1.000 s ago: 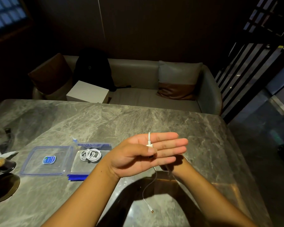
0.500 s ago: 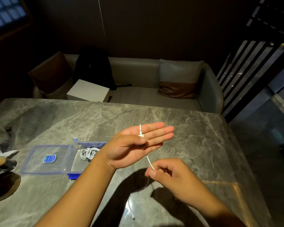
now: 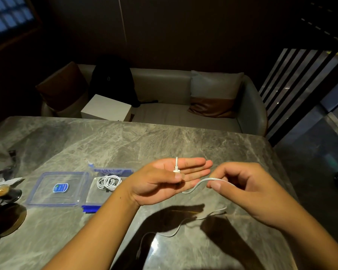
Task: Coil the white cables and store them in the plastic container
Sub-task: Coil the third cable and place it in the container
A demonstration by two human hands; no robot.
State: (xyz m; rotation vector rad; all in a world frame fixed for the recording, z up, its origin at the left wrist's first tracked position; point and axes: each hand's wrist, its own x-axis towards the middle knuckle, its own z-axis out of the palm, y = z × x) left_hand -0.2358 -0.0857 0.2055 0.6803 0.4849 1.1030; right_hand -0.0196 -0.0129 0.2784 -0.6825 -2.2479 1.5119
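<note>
At far left a glass [image 3: 2,191] of dark liquid stands on the grey marble bench [image 3: 125,145]; a trailing cable dragged that way could tip it, though it sits well apart from the work. Next lies the clear plastic lid [image 3: 57,189], blue-rimmed and flat, with an oval label, just beside the open plastic container [image 3: 90,197], a shallow transparent box holding one coiled white cable [image 3: 108,182] in tidy round loops. The left hand [image 3: 164,180] is held palm-up, fingers straight, its thumb pinning the white connector [image 3: 176,169] of a second white cable [image 3: 195,185] against the fingers; a loosened thumb would release the plug and undo the winding. The right hand [image 3: 240,186] pinches the thin, smooth, flexible cord just beside the left fingertips, apparently leading the first turn. The remaining cord trails across the polished bench toward the near edge, and its free end [image 3: 138,254] could slide off or snag. Slack turns would spring apart.
</note>
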